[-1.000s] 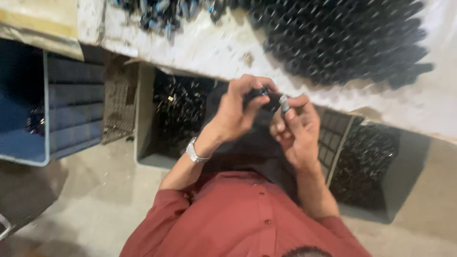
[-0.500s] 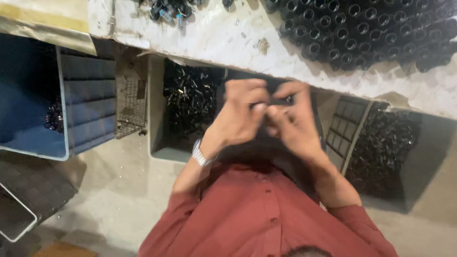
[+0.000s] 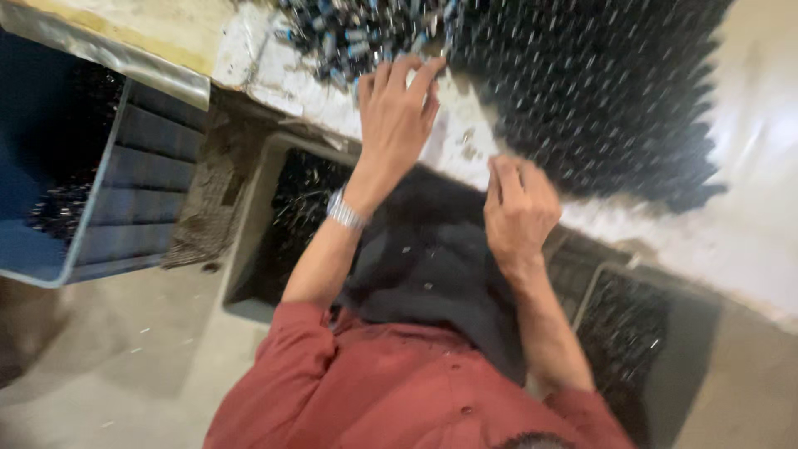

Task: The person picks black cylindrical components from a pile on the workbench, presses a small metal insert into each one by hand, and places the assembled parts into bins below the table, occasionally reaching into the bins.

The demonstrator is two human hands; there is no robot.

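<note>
Blurred black parts [image 3: 598, 108] — right hand's [image 3: 517, 208] grasp hidden

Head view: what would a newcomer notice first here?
The huge mass of small dark parts across the pale worktable at top right. The left hand reaches into a heap of blue-tipped pieces at top centre, while the right hand is curled at the table edge. Grey bins of dark parts sit below.
</note>
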